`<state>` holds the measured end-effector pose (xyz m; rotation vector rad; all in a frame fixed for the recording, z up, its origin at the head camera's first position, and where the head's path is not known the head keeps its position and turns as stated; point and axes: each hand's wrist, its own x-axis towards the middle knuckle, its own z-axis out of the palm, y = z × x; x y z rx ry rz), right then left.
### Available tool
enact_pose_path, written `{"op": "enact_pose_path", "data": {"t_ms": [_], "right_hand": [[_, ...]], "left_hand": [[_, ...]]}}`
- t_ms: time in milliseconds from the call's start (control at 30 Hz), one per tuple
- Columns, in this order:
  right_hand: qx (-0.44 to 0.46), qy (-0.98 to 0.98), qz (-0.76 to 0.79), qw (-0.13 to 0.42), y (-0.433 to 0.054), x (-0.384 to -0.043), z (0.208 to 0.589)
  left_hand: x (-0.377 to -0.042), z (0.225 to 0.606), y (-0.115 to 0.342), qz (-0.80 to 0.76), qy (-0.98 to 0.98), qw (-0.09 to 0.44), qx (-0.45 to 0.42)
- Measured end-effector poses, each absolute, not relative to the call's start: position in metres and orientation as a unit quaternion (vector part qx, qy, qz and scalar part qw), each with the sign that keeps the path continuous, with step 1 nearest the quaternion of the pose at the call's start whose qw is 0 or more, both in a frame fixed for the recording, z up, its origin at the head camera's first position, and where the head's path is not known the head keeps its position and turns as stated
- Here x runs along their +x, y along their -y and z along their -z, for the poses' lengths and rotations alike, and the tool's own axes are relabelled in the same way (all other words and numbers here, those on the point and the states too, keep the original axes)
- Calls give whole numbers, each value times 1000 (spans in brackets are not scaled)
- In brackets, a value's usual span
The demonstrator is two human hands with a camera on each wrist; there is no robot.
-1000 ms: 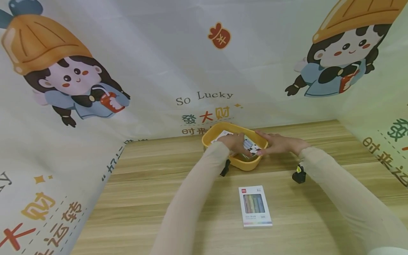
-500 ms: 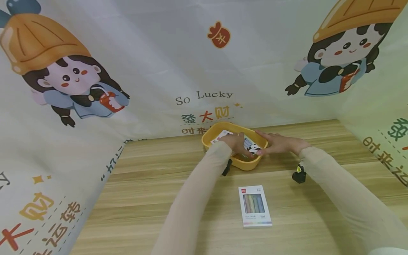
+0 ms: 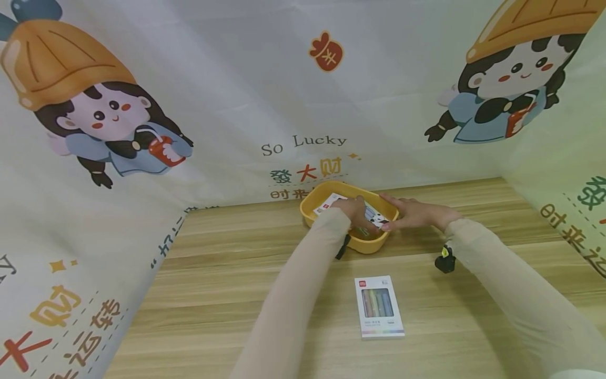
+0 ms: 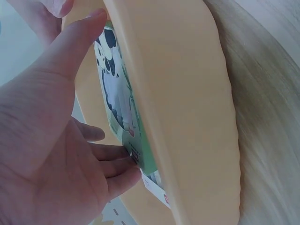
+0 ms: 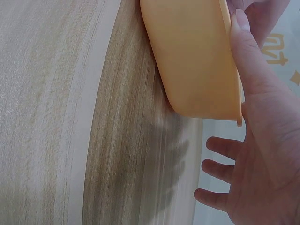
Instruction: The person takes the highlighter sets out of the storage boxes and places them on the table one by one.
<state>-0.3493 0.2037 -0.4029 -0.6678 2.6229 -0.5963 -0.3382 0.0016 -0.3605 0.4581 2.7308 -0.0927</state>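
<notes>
In the head view a yellow plastic basket (image 3: 364,246) stands near the back wall. My left hand (image 3: 354,211) reaches into it. In the left wrist view, a green box with a panda picture (image 4: 115,89) lies tilted in the basket, and my left hand (image 4: 61,126) holds it between the thumb at one end and the fingers at the other. At the basket's right end, my right hand (image 3: 421,215) grips the rim. The right wrist view shows its thumb over the rim and several fingers spread outside the wall. A white box (image 3: 326,203) lies at the basket's left inside.
Closer to me, a white box with a window showing coloured sticks (image 3: 379,307) lies flat on the wooden table (image 3: 213,295). A printed cloth (image 3: 227,116) forms walls at the back and both sides.
My left hand and forearm have shifted slightly right inside the basket, showing more of the white box there. The right hand, basket and windowed box look unmoved.
</notes>
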Motion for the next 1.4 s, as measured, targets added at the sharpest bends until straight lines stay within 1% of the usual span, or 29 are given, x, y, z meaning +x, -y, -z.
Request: {"op": "enact_pose_path", "data": {"t_ms": [433,667,1000,1167,1400], "right_hand": [[-240,-929,217,182,-204,-349,403],[-240,-929,215,179,-204,-349,402],[-239,-929,213,184,-205,-350,404],[-241,-930,209,184,-205,-350,405],[-239,-931,206,183,-205,-350,404]], "left_hand": [[-336,358,-4,48,-967,182,172],[-340,362,-7,46,-969,186,155],[-330,352,-5,20,-970,183,157],[-329,350,-5,40,-969,173,170],[-326,347,-5,44,-970,172,169]]}}
